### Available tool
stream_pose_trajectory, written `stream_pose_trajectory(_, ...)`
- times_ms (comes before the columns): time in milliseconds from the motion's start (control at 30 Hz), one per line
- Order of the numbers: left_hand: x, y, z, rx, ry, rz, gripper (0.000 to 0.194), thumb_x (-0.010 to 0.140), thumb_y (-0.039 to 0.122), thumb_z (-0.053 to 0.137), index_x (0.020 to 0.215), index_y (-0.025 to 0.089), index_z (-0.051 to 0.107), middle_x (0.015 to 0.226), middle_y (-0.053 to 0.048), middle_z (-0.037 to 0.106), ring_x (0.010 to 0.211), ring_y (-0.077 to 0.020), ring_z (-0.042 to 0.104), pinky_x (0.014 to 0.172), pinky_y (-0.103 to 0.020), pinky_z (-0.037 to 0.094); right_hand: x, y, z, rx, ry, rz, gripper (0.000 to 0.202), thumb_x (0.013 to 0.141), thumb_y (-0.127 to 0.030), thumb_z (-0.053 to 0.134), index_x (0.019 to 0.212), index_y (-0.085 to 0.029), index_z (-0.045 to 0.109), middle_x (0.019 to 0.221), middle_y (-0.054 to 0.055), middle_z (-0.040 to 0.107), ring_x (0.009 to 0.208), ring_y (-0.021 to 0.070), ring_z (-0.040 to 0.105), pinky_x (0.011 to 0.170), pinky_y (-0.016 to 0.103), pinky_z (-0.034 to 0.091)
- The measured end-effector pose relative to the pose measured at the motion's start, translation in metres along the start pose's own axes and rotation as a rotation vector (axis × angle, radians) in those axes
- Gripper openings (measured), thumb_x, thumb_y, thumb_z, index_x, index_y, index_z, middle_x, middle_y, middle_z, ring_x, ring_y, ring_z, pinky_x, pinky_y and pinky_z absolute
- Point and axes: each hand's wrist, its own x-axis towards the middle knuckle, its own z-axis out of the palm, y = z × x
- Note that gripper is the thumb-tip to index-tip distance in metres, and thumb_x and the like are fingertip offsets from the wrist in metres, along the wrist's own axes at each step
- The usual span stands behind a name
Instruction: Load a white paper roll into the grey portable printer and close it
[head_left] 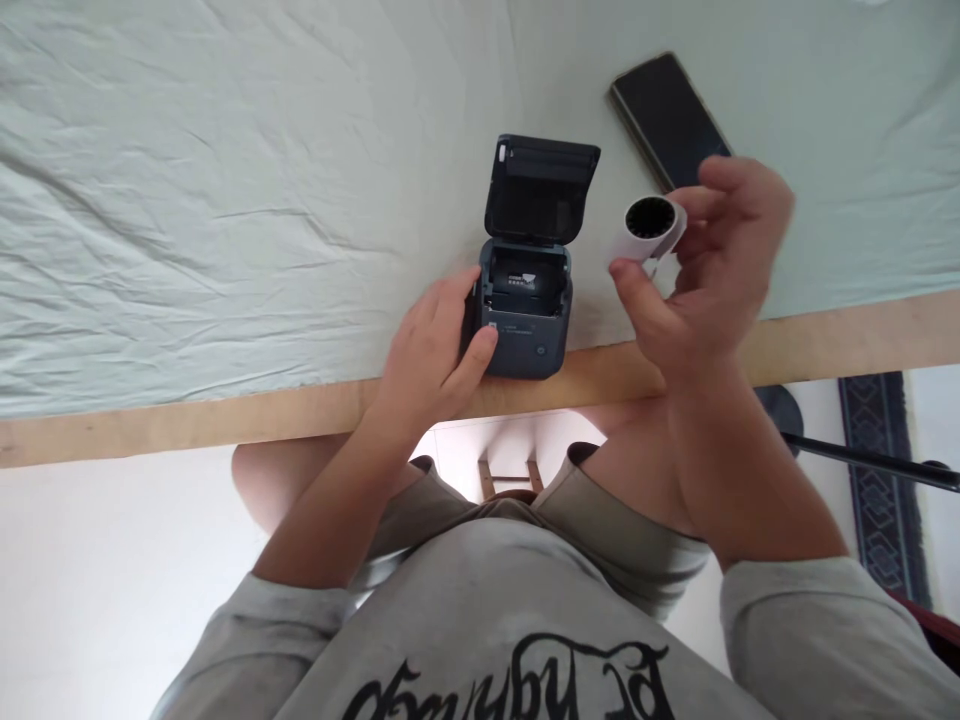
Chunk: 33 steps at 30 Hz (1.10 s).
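Observation:
A small dark blue label printer (525, 345) stands near the table's front edge, its black lid (538, 190) swung up and its inner bay showing a printed sticker. My left hand (435, 350) grips the printer's left side, thumb on the front top and fingers along the side. Held above the table to the right of the printer is a white roll of labels (637, 240) with a black core. My right hand (712, 260) pinches that roll between thumb and fingers, and a loose end of it hangs by the fingers.
A dark smartphone (671, 115) lies behind my right hand on the pale green cloth (262, 200). A bare wooden strip (187, 425) forms the table's front edge. Below right are a black pole (862, 458) and a patterned rug (885, 480).

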Motion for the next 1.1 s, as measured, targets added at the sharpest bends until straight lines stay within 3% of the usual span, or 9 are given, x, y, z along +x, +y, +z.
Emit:
stream_pose_trajectory(133, 0.0, 0.0, 0.001, 0.006, 0.0, 0.006, 0.061, 0.111, 0.057, 0.033, 0.154, 0.015, 0.045, 0.148, -0.02, 0.062, 0.136, -0.0332, 0.062, 0.115, -0.048, 0.05, 0.005, -0.032, 0.007, 0.096, 0.029, -0.083, 0.032, 0.093, -0.033, 0.066, 0.125, -0.037, 0.058, 0.12, 0.004, 0.071, 0.109, 0.0269, 0.073, 0.09, 0.048, 0.064)
stream_pose_trajectory(233, 0.0, 0.001, 0.0, 0.0, 0.0, -0.003, 0.062, 0.111, 0.058, 0.033, 0.155, 0.016, 0.044, 0.148, -0.02, 0.062, 0.135, -0.0331, 0.062, 0.115, -0.048, 0.05, 0.011, -0.043, 0.021, 0.098, -0.142, -0.174, 0.033, 0.093, -0.016, 0.058, 0.119, -0.036, 0.063, 0.121, 0.001, 0.077, 0.116, 0.0248, 0.074, 0.099, 0.049, 0.063)
stream_pose_trajectory(367, -0.001, 0.002, -0.001, -0.011, -0.005, -0.016, 0.061, 0.111, 0.057, 0.034, 0.156, 0.017, 0.044, 0.149, -0.019, 0.062, 0.136, -0.0334, 0.061, 0.116, -0.049, 0.05, 0.017, -0.033, 0.033, 0.047, -0.29, -0.05, 0.024, 0.097, -0.021, 0.059, 0.112, -0.036, 0.069, 0.124, 0.002, 0.076, 0.119, 0.0255, 0.072, 0.104, 0.049, 0.062)
stream_pose_trajectory(500, -0.001, 0.002, -0.002, -0.018, -0.007, 0.001, 0.062, 0.111, 0.059, 0.031, 0.155, 0.017, 0.044, 0.147, -0.019, 0.063, 0.135, -0.0335, 0.062, 0.115, -0.048, 0.05, 0.021, -0.027, 0.033, 0.064, -0.267, 0.03, 0.007, 0.101, -0.035, 0.061, 0.103, -0.033, 0.068, 0.113, 0.005, 0.075, 0.111, 0.0251, 0.072, 0.098, 0.047, 0.063)
stream_pose_trajectory(700, -0.001, 0.001, -0.002, -0.012, 0.004, 0.015, 0.064, 0.11, 0.063, 0.029, 0.154, 0.018, 0.042, 0.148, -0.019, 0.062, 0.135, -0.0337, 0.063, 0.114, -0.049, 0.051, 0.019, -0.041, 0.031, 0.071, -0.166, 0.034, 0.029, 0.104, -0.056, 0.054, 0.1, -0.031, 0.066, 0.106, 0.006, 0.073, 0.102, 0.0252, 0.073, 0.084, 0.045, 0.066)
stream_pose_trajectory(833, -0.005, 0.001, -0.001, 0.021, 0.166, 0.039, 0.068, 0.106, 0.073, 0.036, 0.151, 0.023, 0.044, 0.146, -0.015, 0.065, 0.138, -0.0317, 0.063, 0.118, -0.05, 0.049, 0.01, -0.06, 0.025, 0.204, -0.142, -0.187, 0.013, 0.095, -0.039, 0.073, 0.102, -0.031, 0.067, 0.106, 0.003, 0.076, 0.095, 0.0214, 0.074, 0.078, 0.039, 0.066)
stream_pose_trajectory(900, -0.007, 0.002, -0.001, 0.037, 0.23, 0.077, 0.06, 0.107, 0.071, 0.039, 0.142, 0.024, 0.053, 0.135, -0.011, 0.072, 0.129, -0.0291, 0.069, 0.113, -0.048, 0.053, 0.005, -0.069, 0.021, 0.245, -0.151, -0.257, 0.016, 0.091, -0.028, 0.078, 0.102, -0.031, 0.067, 0.108, 0.002, 0.076, 0.095, 0.0203, 0.075, 0.08, 0.037, 0.066)
stream_pose_trajectory(1000, -0.009, 0.002, -0.002, 0.071, 0.239, 0.106, 0.056, 0.108, 0.07, 0.037, 0.129, 0.025, 0.063, 0.121, -0.009, 0.077, 0.114, -0.0279, 0.074, 0.102, -0.048, 0.059, -0.001, -0.076, 0.019, 0.234, -0.195, -0.198, 0.018, 0.09, -0.022, 0.077, 0.1, -0.032, 0.065, 0.118, 0.004, 0.076, 0.105, 0.0241, 0.076, 0.085, 0.042, 0.067)
stream_pose_trajectory(1100, -0.01, 0.003, -0.002, 0.08, 0.217, 0.099, 0.062, 0.108, 0.073, 0.031, 0.124, 0.024, 0.066, 0.118, -0.01, 0.078, 0.113, -0.0286, 0.074, 0.1, -0.049, 0.059, -0.004, -0.075, 0.022, 0.289, -0.198, -0.171, 0.019, 0.089, -0.02, 0.076, 0.097, -0.029, 0.062, 0.111, 0.004, 0.079, 0.099, 0.0232, 0.078, 0.08, 0.039, 0.069)
